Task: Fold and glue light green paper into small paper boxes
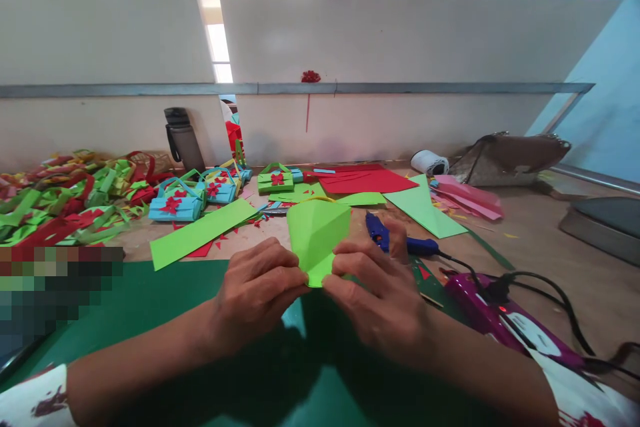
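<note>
Green paper piece (320, 233) is pinched between my two hands

The largest thing in front of me is the pair of white panels (400, 40), which stand behind the brown table (520, 233). On the table, nearest to me, lies the dark green mat (150, 310), and the green paper piece is above it, in the middle of my view. On the left there is a big heap of coloured paper pieces (75, 207), mostly green and red. On the far right side rests a brown bag (530, 153), and behind my work lie the red sheets (367, 179). The purple power strip (530, 333) is to the right of my right hand (383, 293).

My left hand (265, 287) closes its fingers on the lower left edge of the green paper piece. My right hand grasps the lower right edge, with one of its fingers raised. The upper part of the paper spreads wider than the bottom.

A dark bottle (186, 143) stands at the back left. The blue glue gun (421, 247) lies just beyond my right hand. Near the bottle are small blue paper bags (175, 208) with red flowers. The smallest things are red scraps (425, 272), scattered about.
</note>
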A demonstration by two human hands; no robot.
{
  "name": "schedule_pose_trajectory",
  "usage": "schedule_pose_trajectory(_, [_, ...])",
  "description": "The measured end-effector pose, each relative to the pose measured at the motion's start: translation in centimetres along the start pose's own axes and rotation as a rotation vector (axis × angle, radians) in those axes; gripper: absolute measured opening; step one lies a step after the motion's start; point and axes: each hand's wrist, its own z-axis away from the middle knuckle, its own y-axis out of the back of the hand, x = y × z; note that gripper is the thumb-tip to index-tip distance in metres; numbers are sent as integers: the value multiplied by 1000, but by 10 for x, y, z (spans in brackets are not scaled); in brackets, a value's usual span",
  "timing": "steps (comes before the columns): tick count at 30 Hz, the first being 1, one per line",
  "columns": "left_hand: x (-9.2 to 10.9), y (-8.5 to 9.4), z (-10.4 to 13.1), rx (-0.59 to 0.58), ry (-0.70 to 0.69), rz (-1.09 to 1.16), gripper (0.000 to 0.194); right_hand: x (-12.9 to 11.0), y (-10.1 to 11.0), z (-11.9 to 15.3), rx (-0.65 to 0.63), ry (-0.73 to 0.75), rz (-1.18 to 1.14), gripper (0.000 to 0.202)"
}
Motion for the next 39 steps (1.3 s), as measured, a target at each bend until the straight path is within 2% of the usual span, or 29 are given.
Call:
schedule_pose_trajectory(3, [0,0,0,-7,-12,3,4,-2,0,0,-10,9,4,16])
schedule_pose_trajectory(8, [-9,-1,1,-19,-9,9,19,-2,1,0,6,29,2,19])
schedule_pose_trajectory(15, [-8,-7,5,-15,22,70,4,-1,-3,3,5,17,-16,17])
schedule_pose_trajectory(20, [-7,-9,7,-30,6,73,7,-4,-3,2,-32,21,-7,18])
schedule_pose_trajectory(23, [-8,-13,11,-40,78,59,7,-5,-4,2,-1,18,-8,19])
schedule_pose_trajectory(27, [-6,-17,15,-138,210,26,11,-7,-7,2,29,-6,-17,19])
schedule_pose_trajectory(30, [-3,-18,16,-196,224,-43,19,-7,-8,2,44,-22,-15,20])
schedule_pose_trajectory(33, [-1,-20,17,-235,240,-6,23,-8,-10,3,70,-41,-38,18])
schedule_pose_trajectory(39, [1,-22,16,-193,241,173,23,-9,-11,2,73,-91,-77,13])
